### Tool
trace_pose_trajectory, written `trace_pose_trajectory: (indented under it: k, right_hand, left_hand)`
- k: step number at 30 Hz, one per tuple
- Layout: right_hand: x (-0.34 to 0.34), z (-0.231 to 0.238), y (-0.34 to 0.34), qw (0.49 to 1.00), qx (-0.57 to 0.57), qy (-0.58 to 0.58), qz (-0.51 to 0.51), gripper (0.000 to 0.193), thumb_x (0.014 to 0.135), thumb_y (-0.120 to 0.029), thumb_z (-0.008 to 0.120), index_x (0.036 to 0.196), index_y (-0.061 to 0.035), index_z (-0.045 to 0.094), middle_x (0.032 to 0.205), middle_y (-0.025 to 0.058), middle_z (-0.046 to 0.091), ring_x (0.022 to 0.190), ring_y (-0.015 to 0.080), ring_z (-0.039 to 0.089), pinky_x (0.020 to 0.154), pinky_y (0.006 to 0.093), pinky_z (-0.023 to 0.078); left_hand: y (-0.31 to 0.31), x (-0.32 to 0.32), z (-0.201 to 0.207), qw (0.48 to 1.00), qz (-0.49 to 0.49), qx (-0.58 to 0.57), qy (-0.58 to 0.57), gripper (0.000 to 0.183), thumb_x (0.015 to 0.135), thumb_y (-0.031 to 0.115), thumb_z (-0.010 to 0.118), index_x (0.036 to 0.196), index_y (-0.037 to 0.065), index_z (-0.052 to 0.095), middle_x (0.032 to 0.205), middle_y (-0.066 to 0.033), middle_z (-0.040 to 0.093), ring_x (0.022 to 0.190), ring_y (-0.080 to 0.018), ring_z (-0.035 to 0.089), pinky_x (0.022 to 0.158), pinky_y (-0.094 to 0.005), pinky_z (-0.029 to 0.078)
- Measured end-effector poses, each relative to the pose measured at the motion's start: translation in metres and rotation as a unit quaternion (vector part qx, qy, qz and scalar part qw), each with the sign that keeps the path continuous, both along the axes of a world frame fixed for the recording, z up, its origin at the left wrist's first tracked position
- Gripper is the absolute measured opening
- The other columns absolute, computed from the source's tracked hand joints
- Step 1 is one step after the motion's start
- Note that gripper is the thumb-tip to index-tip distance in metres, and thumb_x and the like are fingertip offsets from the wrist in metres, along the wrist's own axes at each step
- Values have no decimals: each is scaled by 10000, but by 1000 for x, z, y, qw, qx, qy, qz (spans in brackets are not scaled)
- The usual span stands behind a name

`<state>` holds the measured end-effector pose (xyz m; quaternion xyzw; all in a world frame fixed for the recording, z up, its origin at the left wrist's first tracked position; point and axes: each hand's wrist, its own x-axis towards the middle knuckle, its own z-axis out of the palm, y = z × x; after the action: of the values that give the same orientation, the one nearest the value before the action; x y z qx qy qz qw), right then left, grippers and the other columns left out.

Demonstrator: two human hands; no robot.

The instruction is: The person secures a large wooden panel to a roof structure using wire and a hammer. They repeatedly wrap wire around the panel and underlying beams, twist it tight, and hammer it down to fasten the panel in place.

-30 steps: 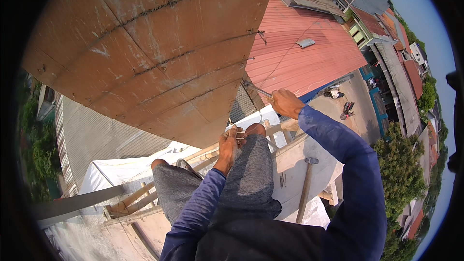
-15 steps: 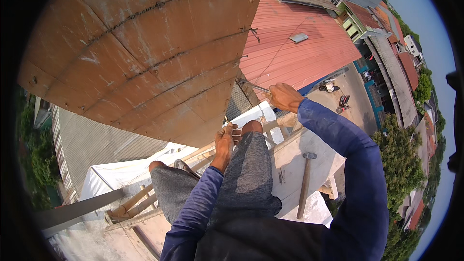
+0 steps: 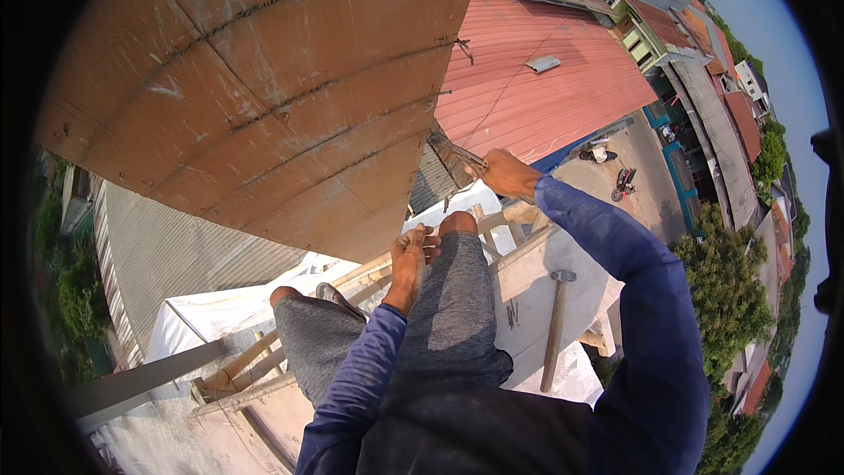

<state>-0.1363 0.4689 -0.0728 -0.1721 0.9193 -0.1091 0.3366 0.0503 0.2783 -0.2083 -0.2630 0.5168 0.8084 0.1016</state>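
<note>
My right hand (image 3: 508, 173) is closed around a thin dark metal tool (image 3: 466, 157), whose far end reaches toward the lower right edge of a large brown panel (image 3: 290, 105). A short dark piece (image 3: 450, 200) hangs below that hand; I cannot tell what it is. My left hand (image 3: 411, 264) is beside the panel's lower corner, above my knees, with curled fingers. Anything in its grasp is too small to make out. A wooden-handled hammer (image 3: 554, 334) lies on the pale board (image 3: 527, 277) to my right, with several nails (image 3: 512, 312) near it.
Wooden framing (image 3: 251, 374) and a dark beam (image 3: 145, 378) are at lower left. Dark wires (image 3: 325, 97) cross the panel. Beyond lie a red metal roof (image 3: 536, 70), a grey corrugated roof (image 3: 189, 233) and, far below, a street with motorbikes (image 3: 622, 183). Trees (image 3: 725, 281) stand at right.
My right hand has shifted slightly left and down, and the metal tool has turned. The short dark piece now shows below it. My left hand stays near the panel corner.
</note>
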Motion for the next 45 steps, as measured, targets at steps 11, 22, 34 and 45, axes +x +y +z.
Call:
trace_pose_trajectory:
  k: [11, 22, 34, 45]
  right_hand:
    - [0, 4, 10, 915, 27, 378, 137, 426, 981, -349, 587, 856, 56, 627, 722, 279, 643, 740, 464, 660, 658, 526, 514]
    - [-2, -7, 10, 995, -8, 98, -20, 548, 992, -420, 605, 767, 78, 645, 662, 221, 632, 657, 371, 682, 623, 514, 541]
    - [-10, -6, 20, 985, -148, -56, -70, 547, 938, -489, 670, 783, 34, 629, 620, 147, 590, 513, 247, 604, 476, 396, 504]
    - [4, -32, 18, 947, -234, -117, -189, 531, 932, -517, 696, 808, -10, 599, 572, 23, 534, 444, 113, 532, 381, 287, 445]
  left_hand:
    - [-15, 1, -8, 1000, -4, -16, 14, 410, 1040, 407, 562, 1104, 15, 666, 934, -129, 734, 755, -202, 689, 675, -333, 527]
    - [-22, 4, -12, 999, 27, -30, -10, 405, 1041, 395, 565, 1045, 5, 676, 872, -97, 726, 710, -167, 670, 637, -294, 489]
    - [-7, -15, -17, 999, -21, -22, 32, 436, 1042, 426, 552, 1097, 12, 675, 959, -113, 730, 758, -191, 683, 690, -333, 517]
    - [-11, -61, 12, 998, -17, -57, 32, 407, 1037, 410, 562, 1081, 20, 671, 904, -103, 739, 725, -186, 689, 673, -328, 531]
